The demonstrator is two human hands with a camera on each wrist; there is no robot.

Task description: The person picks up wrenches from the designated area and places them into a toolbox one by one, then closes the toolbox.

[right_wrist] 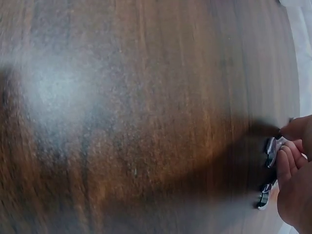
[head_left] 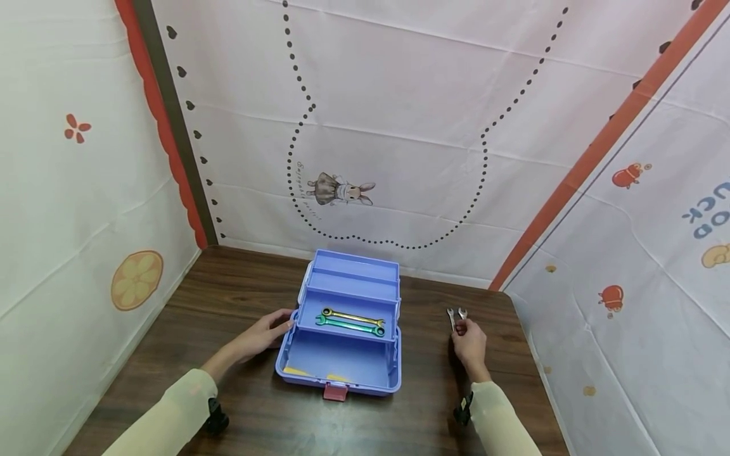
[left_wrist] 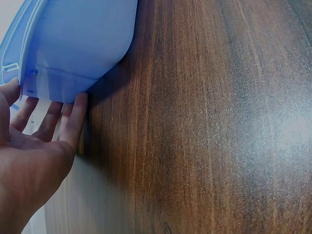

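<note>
A blue toolbox (head_left: 342, 354) stands on the table with its stepped trays raised. A gold wrench (head_left: 353, 316) and a green wrench (head_left: 349, 325) lie side by side in its lowest raised tray. My left hand (head_left: 264, 332) is at the box's left side. In the left wrist view, the thumb meets the rim and fairly straight fingers (left_wrist: 74, 119) touch the outer wall. Right of the box, my right hand (head_left: 471, 347) pinches a silver wrench (head_left: 462, 313). A second silver wrench (head_left: 451, 316) lies just left of it, partly hidden by the hand.
A red latch (head_left: 335, 392) hangs from the box's front, and yellow pieces (head_left: 295, 372) show inside its front edge. Brown wood-grain table (head_left: 228, 278) surrounds the box. Printed white cloth walls (head_left: 399, 190) enclose the table at the back and both sides.
</note>
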